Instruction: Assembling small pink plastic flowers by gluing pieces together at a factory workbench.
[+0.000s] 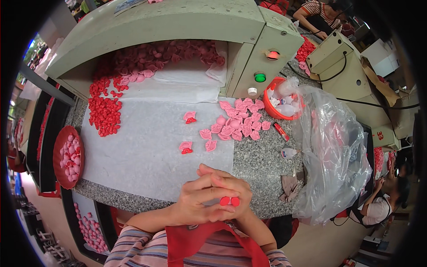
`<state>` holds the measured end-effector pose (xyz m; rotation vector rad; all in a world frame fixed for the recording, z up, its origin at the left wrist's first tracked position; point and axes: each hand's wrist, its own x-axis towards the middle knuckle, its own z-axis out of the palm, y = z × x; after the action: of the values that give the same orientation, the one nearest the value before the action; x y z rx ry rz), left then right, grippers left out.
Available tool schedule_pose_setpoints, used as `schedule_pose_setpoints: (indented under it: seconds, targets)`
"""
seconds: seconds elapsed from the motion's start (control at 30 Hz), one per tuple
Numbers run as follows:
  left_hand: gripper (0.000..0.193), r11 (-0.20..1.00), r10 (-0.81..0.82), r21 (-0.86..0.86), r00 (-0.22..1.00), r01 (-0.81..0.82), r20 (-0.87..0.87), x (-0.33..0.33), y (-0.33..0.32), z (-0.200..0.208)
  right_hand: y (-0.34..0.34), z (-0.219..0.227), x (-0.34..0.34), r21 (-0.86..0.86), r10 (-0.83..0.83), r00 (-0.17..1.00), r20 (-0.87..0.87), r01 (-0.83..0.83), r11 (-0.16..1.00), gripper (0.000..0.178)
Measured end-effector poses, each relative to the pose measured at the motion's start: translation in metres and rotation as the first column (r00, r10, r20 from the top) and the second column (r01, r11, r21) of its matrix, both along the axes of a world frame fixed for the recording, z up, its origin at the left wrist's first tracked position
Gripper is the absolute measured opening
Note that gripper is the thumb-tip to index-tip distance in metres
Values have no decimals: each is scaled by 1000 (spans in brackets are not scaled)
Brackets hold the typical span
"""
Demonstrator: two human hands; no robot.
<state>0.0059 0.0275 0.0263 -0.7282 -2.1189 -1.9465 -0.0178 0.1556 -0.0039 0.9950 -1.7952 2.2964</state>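
Close to my body, at the table's near edge, my left hand (194, 199) and my right hand (240, 192) are pressed together with fingers overlapping. Between them shows a small red two-lobed piece (229, 201); whatever joins it inside the hands is hidden. Beyond the hands, on white paper (142, 155), lie two pink pieces with red parts against them, one nearer (185, 147) and one farther (189, 117). A loose group of pink shell-shaped pieces (235, 122) spreads to the right. Many small red pieces (104, 115) are heaped at the far left.
A pale green machine (178, 26) arches over more pink pieces. At left stands a red bowl (58, 167) of pink balls. An orange basket (267, 104) of bottles, a red tube (281, 131), a cloth (290, 187) and a clear plastic bag (333, 151) occupy the right.
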Motion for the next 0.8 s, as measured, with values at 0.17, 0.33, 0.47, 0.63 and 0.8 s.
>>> schedule_pose_setpoints:
  seconds: [0.17,0.33,0.47,0.63,0.8]
  targets:
    - [45,940,340,41,940,-340,-5,2,3,-18,0,10,12,-171,25,925,379,44,984,71]
    - [42,923,128,272,885,-272,448,1,11,6,10,19,16,-3,-50,844,534,61,998,51]
    - [42,825,-243,543,769,-157,591,-7,-5,4,21,20,1,20,30,878,478,-45,999,45]
    - [44,728,-489,684,663,-46,566,-12,-15,-15,27,24,-5,94,110,911,397,-159,983,41]
    - [38,666,-512,731,621,-150,594,-10,-8,-3,22,25,5,159,-29,939,342,-28,987,53]
